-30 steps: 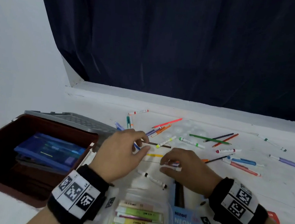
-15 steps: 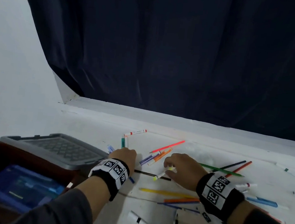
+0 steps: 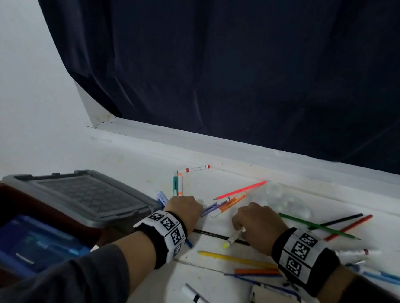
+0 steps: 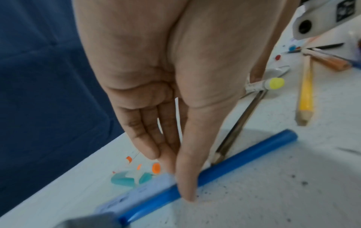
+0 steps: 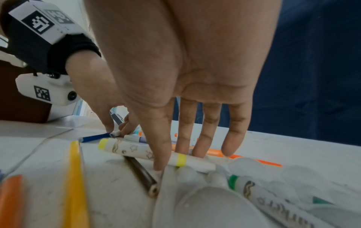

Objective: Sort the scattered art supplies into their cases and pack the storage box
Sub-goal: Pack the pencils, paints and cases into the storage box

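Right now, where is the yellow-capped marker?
In the head view the yellow-capped marker sits centre-right under the right hand, lying across the dark pencil.

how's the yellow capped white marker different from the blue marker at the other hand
The white marker with yellow cap and band has doodles on its barrel; the plain blue marker has a paler blue cap. The white one rests across a dark pencil; the blue one lies flat on the white table. The right hand pinches the white one, the left hand the blue. Both are capped and on the table.
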Demonstrator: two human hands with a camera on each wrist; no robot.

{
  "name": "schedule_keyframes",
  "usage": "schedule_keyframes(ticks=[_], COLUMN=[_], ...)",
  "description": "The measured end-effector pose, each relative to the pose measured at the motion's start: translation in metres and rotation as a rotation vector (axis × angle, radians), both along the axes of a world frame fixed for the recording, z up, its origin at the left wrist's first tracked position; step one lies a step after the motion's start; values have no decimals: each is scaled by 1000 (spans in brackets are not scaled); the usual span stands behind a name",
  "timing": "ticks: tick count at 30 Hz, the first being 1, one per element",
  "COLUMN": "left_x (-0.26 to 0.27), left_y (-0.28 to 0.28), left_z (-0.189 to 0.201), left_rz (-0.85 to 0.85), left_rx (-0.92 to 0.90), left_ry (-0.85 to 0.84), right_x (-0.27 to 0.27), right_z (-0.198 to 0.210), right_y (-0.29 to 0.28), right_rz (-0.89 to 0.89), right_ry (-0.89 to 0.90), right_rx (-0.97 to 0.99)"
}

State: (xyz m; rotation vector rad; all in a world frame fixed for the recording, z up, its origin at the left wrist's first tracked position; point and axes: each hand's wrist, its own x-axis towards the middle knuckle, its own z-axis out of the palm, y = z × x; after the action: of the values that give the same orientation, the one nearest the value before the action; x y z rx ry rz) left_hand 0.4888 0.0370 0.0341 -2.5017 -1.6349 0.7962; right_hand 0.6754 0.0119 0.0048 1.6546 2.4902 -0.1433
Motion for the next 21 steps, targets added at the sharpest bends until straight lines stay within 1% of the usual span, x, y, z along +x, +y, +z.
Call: schedule_keyframes(ticks=[3, 6, 9, 11, 13, 17, 21], left_x=[6, 11, 9, 5, -1, -20, -47], left_y=[-11, -23, -33, -39, -45, -58, -85], left_z=[2, 4, 4, 2, 2, 12, 23], left_rz=[-65, -121, -198, -234, -233, -175, -138], left_rx=[-4, -4, 2, 43, 107, 233, 261], left_ry=[32, 18, -47, -140, -298, -774, -1155], right_x=[2, 4, 8, 11, 15, 21, 20], right_z=[1, 3, 3, 1, 0, -1, -2], right_y=[-8, -17, -28, -34, -38, -43, -49], right_rz=[1, -20, -34, -45, -62, -113, -138], right_ry=[-24, -10, -17, -7, 19, 55, 44], right_rx=[23, 47, 50, 39, 24, 15, 28])
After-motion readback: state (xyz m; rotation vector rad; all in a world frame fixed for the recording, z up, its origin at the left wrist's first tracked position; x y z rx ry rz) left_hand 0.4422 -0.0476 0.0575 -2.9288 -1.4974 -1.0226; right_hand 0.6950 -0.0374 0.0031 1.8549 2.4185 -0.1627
